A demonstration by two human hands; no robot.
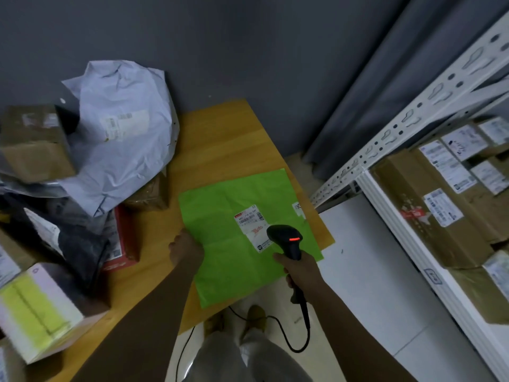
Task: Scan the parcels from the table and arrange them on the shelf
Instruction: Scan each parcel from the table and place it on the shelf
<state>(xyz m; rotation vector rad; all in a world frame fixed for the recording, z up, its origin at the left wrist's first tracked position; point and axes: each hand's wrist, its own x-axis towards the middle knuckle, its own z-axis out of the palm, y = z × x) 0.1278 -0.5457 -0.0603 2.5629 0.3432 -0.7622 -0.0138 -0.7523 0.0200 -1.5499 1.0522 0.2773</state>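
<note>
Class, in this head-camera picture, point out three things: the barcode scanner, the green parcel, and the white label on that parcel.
barcode scanner (285, 238): head view, on its black head beside the red light.
green parcel (217, 216): head view, on its bare green upper left area.
white label (249, 217): head view, on its barcode strip.

Bare forearms, light grey trousers, tan shoes.

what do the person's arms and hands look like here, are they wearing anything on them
Both forearms are bare up to the frame's lower edge: no sleeves show. The left hand and the right hand wear no gloves, and no watch, ring or wristband is visible. The picture is dim and somewhat soft, so small items could be missed.
</note>
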